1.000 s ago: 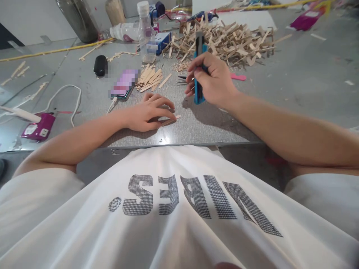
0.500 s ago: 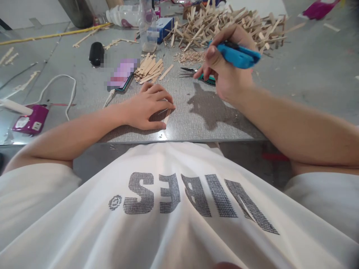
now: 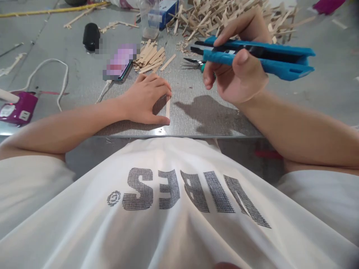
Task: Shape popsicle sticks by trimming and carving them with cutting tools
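Note:
My left hand [image 3: 148, 99] rests on the table near its front edge, thumb and fingertips pinching the two ends of a pale wooden craft stick [image 3: 168, 108] lying flat. My right hand [image 3: 238, 63] is raised over the table to the right, gripping a blue utility knife [image 3: 286, 59] with a black slider. Its dark front end points left, and I cannot make out the edge clearly. Below and behind that hand lie pliers [image 3: 193, 63] with green-black handles, partly covered. A small stack of craft sticks [image 3: 150, 56] sits beyond my left hand.
A big heap of craft sticks [image 3: 224, 18] fills the back right. A phone [image 3: 120, 61] with a white cable, a black case [image 3: 91, 36], a clear plastic cup [image 3: 150, 22], a blue box [image 3: 165, 13] and a purple device [image 3: 19, 106] stand around the left and back.
The knife has turned in my right hand from pointing away to lying sideways, its length now showing. My left hand still pins the craft stick, now turned more upright in view.

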Demonstrator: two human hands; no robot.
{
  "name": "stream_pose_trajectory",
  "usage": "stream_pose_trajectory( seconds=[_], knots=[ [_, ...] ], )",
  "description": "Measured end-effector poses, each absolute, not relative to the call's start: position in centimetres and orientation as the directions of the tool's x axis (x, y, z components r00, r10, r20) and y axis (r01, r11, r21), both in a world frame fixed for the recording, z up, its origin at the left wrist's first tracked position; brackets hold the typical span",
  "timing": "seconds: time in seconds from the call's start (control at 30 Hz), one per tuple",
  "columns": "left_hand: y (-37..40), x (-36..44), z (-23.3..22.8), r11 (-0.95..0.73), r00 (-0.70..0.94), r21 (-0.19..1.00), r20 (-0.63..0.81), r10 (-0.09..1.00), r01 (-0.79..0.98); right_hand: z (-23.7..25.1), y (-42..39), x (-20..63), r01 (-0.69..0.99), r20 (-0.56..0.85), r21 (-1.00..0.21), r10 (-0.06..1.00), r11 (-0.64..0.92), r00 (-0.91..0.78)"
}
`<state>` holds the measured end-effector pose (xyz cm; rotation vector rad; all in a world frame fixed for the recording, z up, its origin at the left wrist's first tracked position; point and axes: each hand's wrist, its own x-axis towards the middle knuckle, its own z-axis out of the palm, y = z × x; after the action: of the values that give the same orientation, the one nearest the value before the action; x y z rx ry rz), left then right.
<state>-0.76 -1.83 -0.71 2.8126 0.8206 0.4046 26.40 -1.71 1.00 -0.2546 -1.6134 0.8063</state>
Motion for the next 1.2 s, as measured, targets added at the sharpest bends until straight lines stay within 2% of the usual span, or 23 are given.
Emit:
stream_pose_trajectory(
  seconds=[0.17, 0.23, 0.33, 0.47, 0.67, 0.87, 0.97, 1.2],
  knots=[
    [-1.4, -1.0, -0.9, -0.842, 0.839, 0.287, 0.175, 0.515, 0.457, 0.9, -2.0, 26.1, -0.283, 0.803, -0.594, 0.536, 0.753, -0.26],
    [-0.9, -1.1, -1.0, -0.854, 0.857, 0.295, 0.166, 0.488, 0.429, 1.0, -2.3, 26.0, -0.347, 0.764, -0.646, 0.573, 0.68, -0.298],
    [-0.5, -1.3, -0.8, -0.875, 0.886, 0.307, 0.159, 0.436, 0.375, 1.2, -2.9, 26.2, -0.358, 0.657, -0.753, 0.604, 0.552, -0.452],
    [-0.4, -1.3, -0.6, -0.911, 0.939, 0.302, 0.11, 0.325, 0.28, 1.6, -3.6, 26.7, -0.288, 0.535, -0.832, 0.549, 0.474, -0.642],
    [-0.3, -1.2, -0.5, -0.906, 0.959, 0.358, 0.085, 0.27, 0.224, 1.9, -3.9, 27.1, -0.088, 0.321, -0.898, 0.507, 0.43, -0.8],
    [-0.1, -1.4, -0.1, -0.899, 0.966, 0.377, 0.042, 0.256, 0.222, 1.9, -3.6, 27.3, -0.112, 0.366, -0.882, 0.516, 0.457, -0.775],
    [0.2, -1.4, -0.1, -0.887, 0.965, 0.413, 0.069, 0.255, 0.205, 1.8, -3.4, 27.4, -0.122, 0.387, -0.874, 0.522, 0.47, -0.76],
    [0.7, -1.5, -0.5, -0.84, 0.924, 0.466, 0.109, 0.366, 0.278, 1.5, -3.2, 27.3, -0.113, 0.407, -0.859, 0.533, 0.499, -0.741]
  ],
)
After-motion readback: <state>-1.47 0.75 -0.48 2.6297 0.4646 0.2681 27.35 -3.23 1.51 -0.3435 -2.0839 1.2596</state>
